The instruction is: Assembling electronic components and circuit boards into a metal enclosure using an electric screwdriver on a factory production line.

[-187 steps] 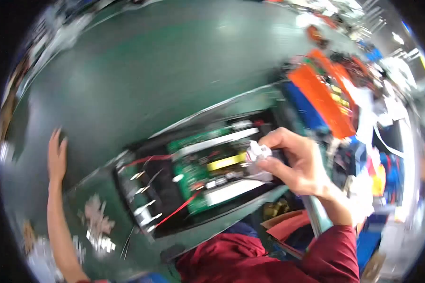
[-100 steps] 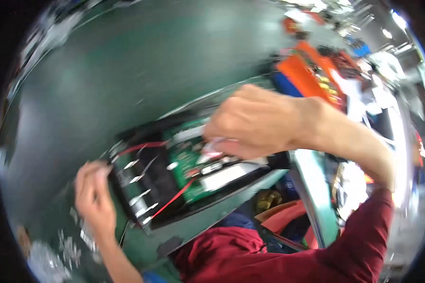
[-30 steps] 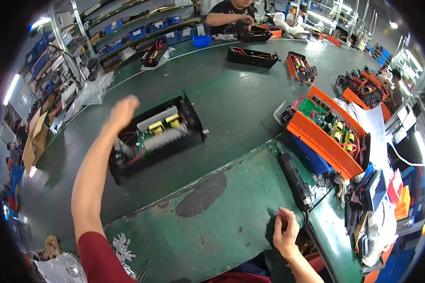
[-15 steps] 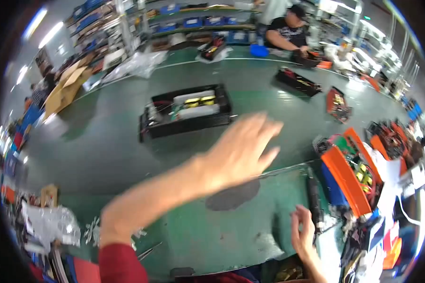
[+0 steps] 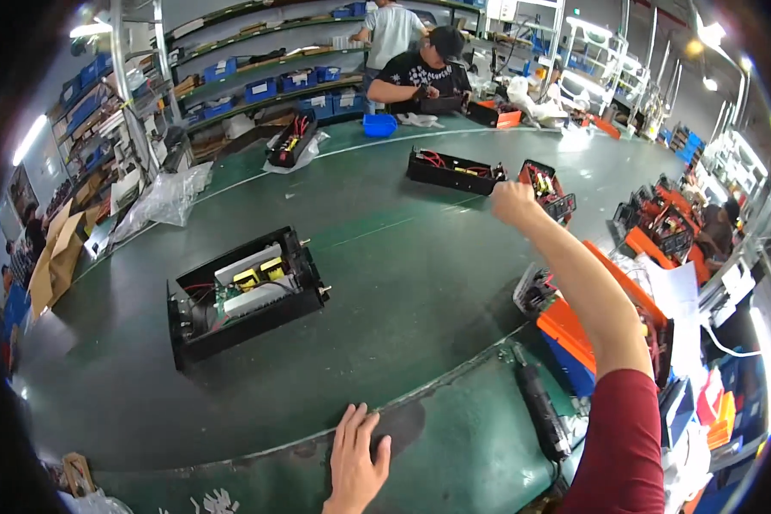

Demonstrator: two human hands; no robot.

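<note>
My left hand (image 5: 356,461) rests at the green bench's front part, its fingers spread and nothing in them. My right arm stretches far out, and my right hand (image 5: 516,204) is closed, its fingertips hidden from view. It is at the near end of a long black metal case (image 5: 456,174) with red wires, beside a small orange-and-black electronic unit (image 5: 546,182). Whether it grips either one cannot be seen. To the left stands a larger open black case (image 5: 247,295) with a circuit board, yellow transformers and grey heat sinks inside.
A black electric screwdriver (image 5: 540,407) lies right of my left hand. Orange casings (image 5: 565,330) stand on a blue bin (image 5: 567,364) under my right arm. Across the bench a person (image 5: 420,77) handles a black case near a blue tray (image 5: 379,125). Clear plastic bags (image 5: 167,201) lie far left.
My right hand has gone from the bench's near edge out to the far cases. My left hand has drawn back toward me and lowered. The view has turned right.
</note>
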